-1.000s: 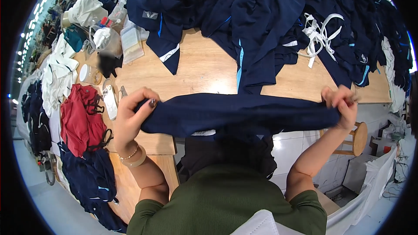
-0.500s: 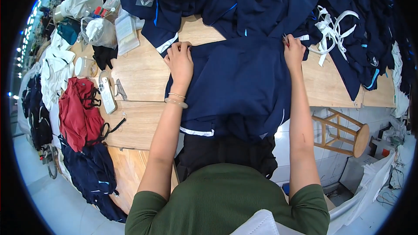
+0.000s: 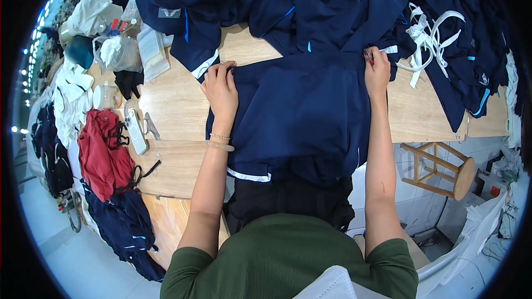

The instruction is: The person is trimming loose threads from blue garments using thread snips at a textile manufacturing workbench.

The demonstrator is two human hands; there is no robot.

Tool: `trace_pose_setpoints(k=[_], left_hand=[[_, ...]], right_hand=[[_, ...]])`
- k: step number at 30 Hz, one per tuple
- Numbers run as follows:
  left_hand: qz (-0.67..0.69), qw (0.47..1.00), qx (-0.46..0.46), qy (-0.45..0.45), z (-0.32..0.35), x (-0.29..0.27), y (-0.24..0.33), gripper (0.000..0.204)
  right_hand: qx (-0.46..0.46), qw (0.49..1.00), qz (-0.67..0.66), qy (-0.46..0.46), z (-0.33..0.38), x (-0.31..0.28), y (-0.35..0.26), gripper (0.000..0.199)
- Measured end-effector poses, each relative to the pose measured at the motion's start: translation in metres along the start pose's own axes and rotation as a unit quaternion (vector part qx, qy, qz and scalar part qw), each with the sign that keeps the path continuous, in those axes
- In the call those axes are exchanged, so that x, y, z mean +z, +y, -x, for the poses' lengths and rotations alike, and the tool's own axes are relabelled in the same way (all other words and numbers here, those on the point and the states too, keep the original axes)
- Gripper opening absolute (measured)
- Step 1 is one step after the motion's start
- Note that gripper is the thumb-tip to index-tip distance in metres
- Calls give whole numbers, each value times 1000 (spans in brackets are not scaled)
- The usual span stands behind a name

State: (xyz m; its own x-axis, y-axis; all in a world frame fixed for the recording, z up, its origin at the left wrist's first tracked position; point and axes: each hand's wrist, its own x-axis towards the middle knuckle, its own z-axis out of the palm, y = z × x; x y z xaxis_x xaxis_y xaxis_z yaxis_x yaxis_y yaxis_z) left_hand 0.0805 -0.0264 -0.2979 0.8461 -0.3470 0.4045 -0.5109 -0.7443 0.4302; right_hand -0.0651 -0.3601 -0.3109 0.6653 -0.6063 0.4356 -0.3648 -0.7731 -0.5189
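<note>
Item in hand: one navy-blue knit garment with white hem trim (image 3: 299,116), spread flat on the pale wooden worktable (image 3: 172,105), its near edge hanging over the table's front toward you.

Grips: your left hand (image 3: 221,86) lies palm-down on the garment's far left corner, fingers pinching or pressing the cloth; which of the two cannot be told. Your right hand (image 3: 378,69) is closed narrow on the far right corner, nipping the fabric edge between thumb and fingertips.

Progress, as judged: the cloth between your two grips reads smooth and taut, so the spreading looks largely done. No fold shows in it yet, and the overhanging near part is not laid up on the table.

Beyond both grips: a heaped pile of like navy garments with blue piping (image 3: 332,5).

Just outside the right grip: a tangle of white fabric tape (image 3: 429,36).

Well outside the left grip: a white handheld device (image 3: 134,127), a crumpled red garment (image 3: 102,152), a clear plastic bag of oddments (image 3: 119,52).

Below the right forearm: a wooden stool (image 3: 443,169) on the floor.
</note>
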Motion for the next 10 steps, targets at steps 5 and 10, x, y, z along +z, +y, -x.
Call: trace_pose_setpoints(k=[5,10], left_hand=[[17,1000,10,9,-1,0,0,19],[14,1000,-1,-4,0,0,-1,19]], right_hand=[[-8,1000,-8,6,-5,-1,1,14],[6,1000,-15,11,0,3,4,15]])
